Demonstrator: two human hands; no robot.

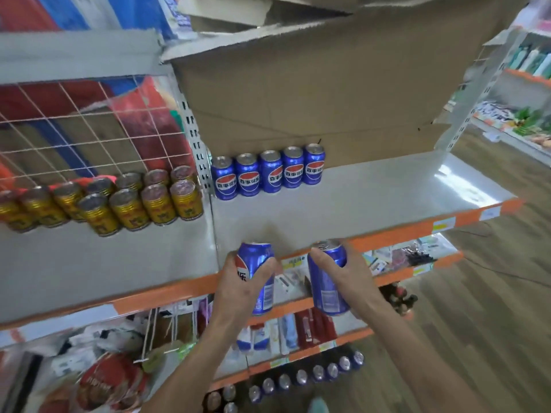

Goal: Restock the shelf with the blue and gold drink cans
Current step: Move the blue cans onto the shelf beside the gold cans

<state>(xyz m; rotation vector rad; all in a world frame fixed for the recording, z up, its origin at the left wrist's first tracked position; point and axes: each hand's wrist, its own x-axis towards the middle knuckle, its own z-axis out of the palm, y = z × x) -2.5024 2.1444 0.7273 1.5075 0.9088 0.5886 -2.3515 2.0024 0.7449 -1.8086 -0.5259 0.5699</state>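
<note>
My left hand (238, 281) grips a blue can (258, 263) upright, just in front of the orange front edge of the grey shelf (372, 198). Beside it, my right hand (348, 272) grips a second blue can (326, 281), also in front of that edge. Several blue cans (268, 172) stand in a row at the back left of the shelf. On the neighbouring shelf section to the left stand several gold cans (128, 201) in two rows.
A large cardboard sheet (328, 90) leans behind the shelf. A wire grid (89, 126) backs the left section. Lower shelves (298, 332) hold small packaged goods. More blue cans (298, 380) sit in a row near the floor. Another shelving unit (521, 84) stands at right.
</note>
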